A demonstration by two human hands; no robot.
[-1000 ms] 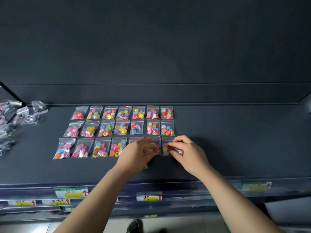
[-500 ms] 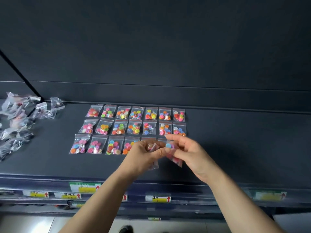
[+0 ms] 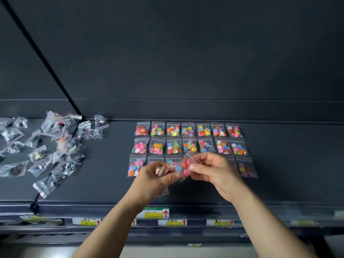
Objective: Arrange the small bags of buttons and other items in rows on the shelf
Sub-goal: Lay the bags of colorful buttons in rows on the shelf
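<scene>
Laid flat in three rows (image 3: 188, 146) on dark shelf (image 3: 288, 175): clear zip bags of bright buttons, seven across at the back. Held above front row, crumpled: one bag (image 3: 184, 167) (red, pink, blue buttons). Heaped loose at left: a pile (image 3: 61, 144) of more.

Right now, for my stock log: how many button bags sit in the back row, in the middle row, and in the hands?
Back row bags: 7
Middle row bags: 7
Held bags: 2, in the left hand and right hand
Total: 16
Front row partly hidden, not counted.
</scene>
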